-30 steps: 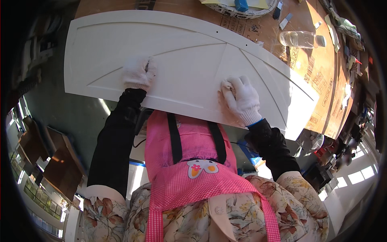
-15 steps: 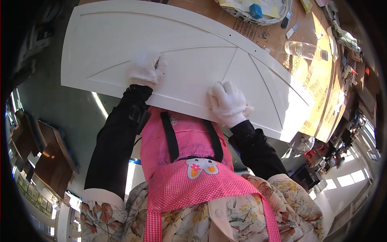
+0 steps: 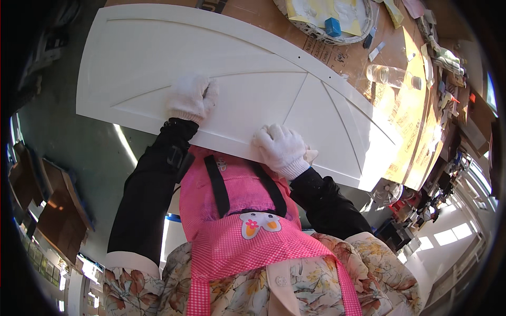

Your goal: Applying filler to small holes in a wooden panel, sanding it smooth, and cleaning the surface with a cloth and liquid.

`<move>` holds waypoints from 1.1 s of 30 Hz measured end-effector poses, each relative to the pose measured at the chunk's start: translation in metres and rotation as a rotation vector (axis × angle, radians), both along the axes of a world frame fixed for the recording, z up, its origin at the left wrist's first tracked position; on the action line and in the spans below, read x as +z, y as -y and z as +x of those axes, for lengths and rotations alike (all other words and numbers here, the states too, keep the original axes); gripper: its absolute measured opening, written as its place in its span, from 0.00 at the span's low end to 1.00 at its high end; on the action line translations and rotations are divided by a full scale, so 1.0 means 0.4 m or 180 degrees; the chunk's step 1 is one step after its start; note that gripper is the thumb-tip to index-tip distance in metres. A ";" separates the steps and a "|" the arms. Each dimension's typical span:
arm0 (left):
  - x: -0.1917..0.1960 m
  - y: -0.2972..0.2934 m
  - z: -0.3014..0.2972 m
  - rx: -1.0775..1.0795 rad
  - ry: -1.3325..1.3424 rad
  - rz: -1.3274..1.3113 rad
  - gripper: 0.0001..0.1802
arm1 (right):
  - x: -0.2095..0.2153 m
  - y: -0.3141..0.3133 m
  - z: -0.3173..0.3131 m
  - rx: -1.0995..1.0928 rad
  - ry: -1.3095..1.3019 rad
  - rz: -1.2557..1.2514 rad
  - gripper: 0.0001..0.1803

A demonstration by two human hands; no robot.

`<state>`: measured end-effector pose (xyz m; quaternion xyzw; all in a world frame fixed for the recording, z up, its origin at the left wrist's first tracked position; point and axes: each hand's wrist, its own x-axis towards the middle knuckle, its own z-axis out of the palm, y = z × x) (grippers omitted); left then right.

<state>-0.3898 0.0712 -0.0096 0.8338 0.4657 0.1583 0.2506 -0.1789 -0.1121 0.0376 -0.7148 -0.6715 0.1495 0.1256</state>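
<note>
A large white panel (image 3: 232, 102) with a curved far edge and thin raised ribs lies in front of me. Both of my hands wear white knit gloves and rest on it. My left hand (image 3: 191, 98) is closed on the panel's left-middle part, its fingers curled; whatever may be in it is hidden. Nearer the front edge, my right hand (image 3: 281, 149) is also closed, knuckles up. A small pale scrap (image 3: 311, 155) sticks out beside its outer edge, too little of it showing to name.
Brown cardboard (image 3: 348, 60) covers the table under the panel. Beyond the curved edge stand a round tub (image 3: 353, 39) with a blue block (image 3: 332, 27), a brush (image 3: 376, 51) and a clear bottle (image 3: 387, 75). Wooden boards (image 3: 60, 203) stand at the left; a fan (image 3: 387, 192) is at the right.
My right hand has slid left and a little toward me over the panel. The left hand stays at nearly the same place. The whole view has shifted slightly.
</note>
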 end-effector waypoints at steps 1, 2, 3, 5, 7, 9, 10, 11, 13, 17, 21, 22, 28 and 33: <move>0.001 -0.001 0.000 0.0004 0.0070 0.0135 0.15 | 0.010 -0.014 0.005 0.0341 0.0094 -0.0153 0.09; 0.002 -0.001 -0.001 -0.0055 -0.0121 0.0030 0.14 | 0.019 -0.040 0.023 0.0693 0.0186 -0.0590 0.08; 0.001 0.001 -0.002 -0.0079 -0.0244 0.0002 0.13 | 0.019 -0.090 0.070 0.0310 0.0201 -0.0087 0.07; -0.003 0.006 -0.003 -0.0040 -0.0106 -0.0086 0.14 | -0.003 -0.229 0.180 -0.0607 0.0153 0.0563 0.04; -0.007 0.006 -0.005 -0.0018 0.0108 -0.0040 0.14 | -0.012 -0.294 0.194 -0.1041 0.0448 0.0837 0.06; -0.010 0.006 -0.005 -0.0042 0.0134 0.0001 0.14 | -0.023 -0.303 0.118 -0.0757 0.0382 0.0395 0.07; -0.010 0.005 -0.005 -0.0034 0.0109 0.0016 0.14 | -0.032 -0.295 0.053 -0.0334 0.0228 0.0536 0.07; -0.010 0.005 -0.005 -0.0041 -0.0031 0.0127 0.14 | -0.043 -0.295 -0.015 0.0008 0.0091 0.0325 0.07; -0.008 0.008 -0.005 -0.0057 -0.0157 0.0263 0.14 | -0.060 -0.315 -0.098 0.0258 -0.0145 0.0542 0.07; -0.014 0.016 -0.014 -0.0026 -0.0381 0.0138 0.15 | -0.020 -0.311 0.024 0.0585 -0.0167 0.0152 0.04; -0.044 0.027 -0.029 0.0028 0.0032 0.0130 0.15 | 0.045 -0.232 0.263 -0.0147 0.0524 -0.0417 0.03; -0.052 0.029 -0.031 0.0037 -0.0041 0.0005 0.15 | 0.035 -0.227 0.266 0.0057 0.0417 -0.0227 0.03; -0.054 0.031 -0.040 -0.0026 0.0472 0.0459 0.17 | -0.062 -0.358 -0.057 0.0796 -0.0178 0.0321 0.06; -0.058 0.040 -0.039 0.0241 0.0503 -0.0066 0.18 | 0.032 -0.387 0.001 0.0972 -0.0237 -0.0206 0.06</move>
